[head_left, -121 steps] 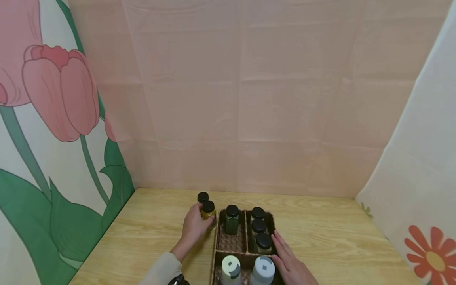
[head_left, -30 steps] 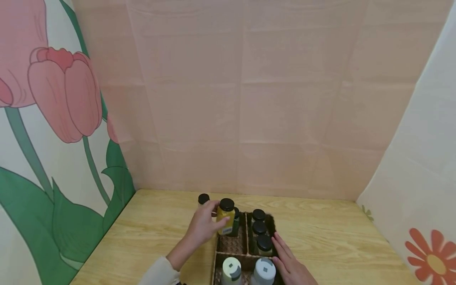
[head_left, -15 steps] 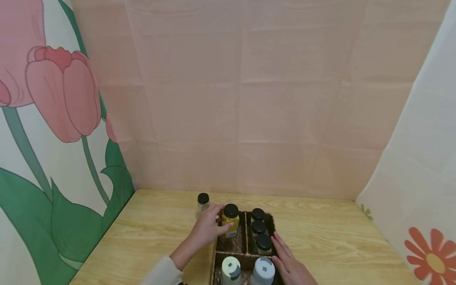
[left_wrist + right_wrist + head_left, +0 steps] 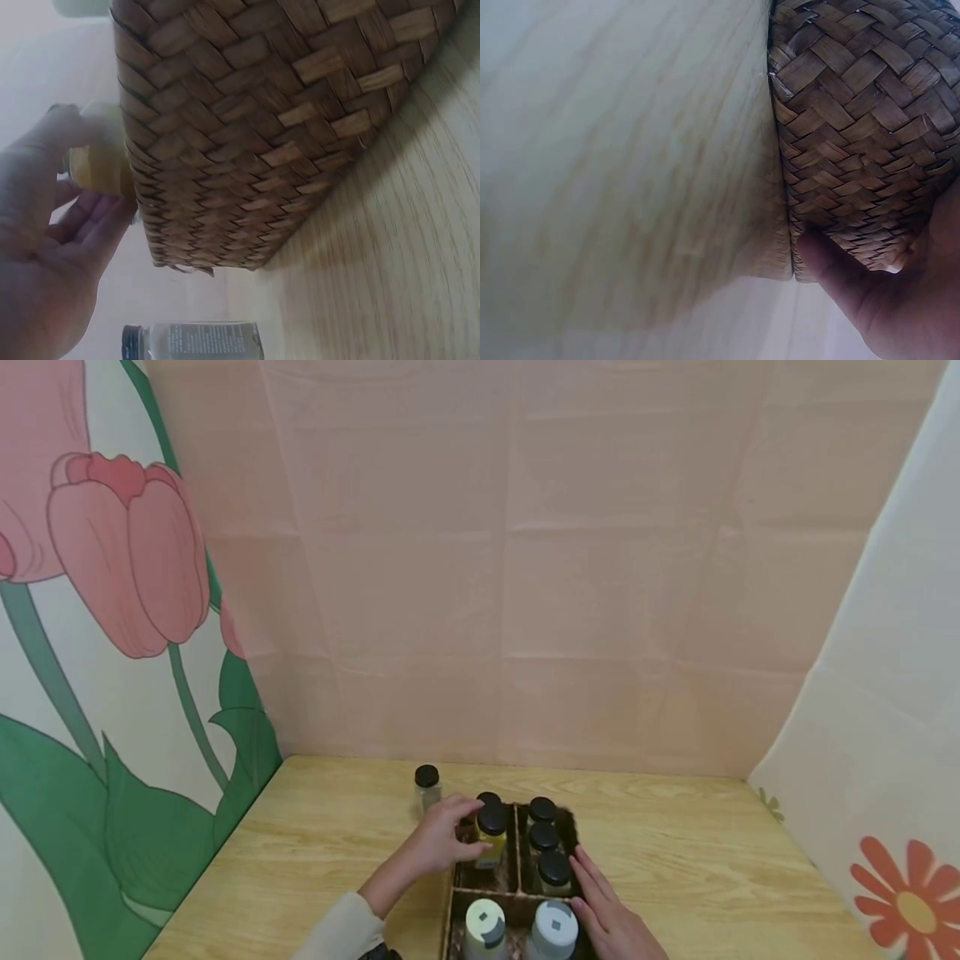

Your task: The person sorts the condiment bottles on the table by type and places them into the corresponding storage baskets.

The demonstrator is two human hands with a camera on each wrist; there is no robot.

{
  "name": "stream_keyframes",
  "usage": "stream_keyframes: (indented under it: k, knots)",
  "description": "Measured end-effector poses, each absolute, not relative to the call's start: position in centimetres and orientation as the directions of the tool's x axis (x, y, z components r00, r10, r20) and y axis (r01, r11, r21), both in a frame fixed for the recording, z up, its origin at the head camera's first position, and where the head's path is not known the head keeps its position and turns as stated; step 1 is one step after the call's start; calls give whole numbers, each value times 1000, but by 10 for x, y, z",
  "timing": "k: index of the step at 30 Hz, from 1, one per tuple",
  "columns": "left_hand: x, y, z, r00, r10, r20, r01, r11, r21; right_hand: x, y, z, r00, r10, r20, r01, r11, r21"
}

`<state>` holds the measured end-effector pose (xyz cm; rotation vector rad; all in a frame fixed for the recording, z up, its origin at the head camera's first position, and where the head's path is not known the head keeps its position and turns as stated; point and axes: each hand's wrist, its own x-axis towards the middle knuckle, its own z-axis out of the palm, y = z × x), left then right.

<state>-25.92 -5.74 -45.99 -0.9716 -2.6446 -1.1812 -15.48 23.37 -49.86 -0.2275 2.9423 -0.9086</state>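
In the head view my left hand [image 4: 438, 839] holds a yellow jar [image 4: 491, 843] with a black lid between thumb and fingers. This jar is low in the back left compartment of a woven basket [image 4: 486, 891], in front of another black-lidded jar [image 4: 488, 798]. The left wrist view shows the yellow jar [image 4: 97, 165] just past the basket's rim [image 4: 124, 112]. My right hand [image 4: 611, 914] rests along the basket's right side with fingers extended. In the right wrist view its thumb touches the woven wall [image 4: 870, 150].
Several black-lidded jars [image 4: 543, 837] stand in the back right compartment. Two white-capped bottles [image 4: 485, 918] [image 4: 555, 922] fill the front section. A glass jar [image 4: 427, 789] stands on the wooden table [image 4: 337, 827], left of the basket. A pink cloth [image 4: 502, 568] hangs behind.
My left hand has lifted the yellow jar from the table, carried it right over the basket's rim and lowered it into the back left compartment. The right hand has stayed at the basket.
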Motion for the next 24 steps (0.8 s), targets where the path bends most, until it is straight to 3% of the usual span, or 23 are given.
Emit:
stream_keyframes:
  k: [24]
  knots:
    - [-267, -60, -474, -797, 554, 242, 562, 531, 634, -155, 232, -498, -991, -127, -39, -81, 813, -577]
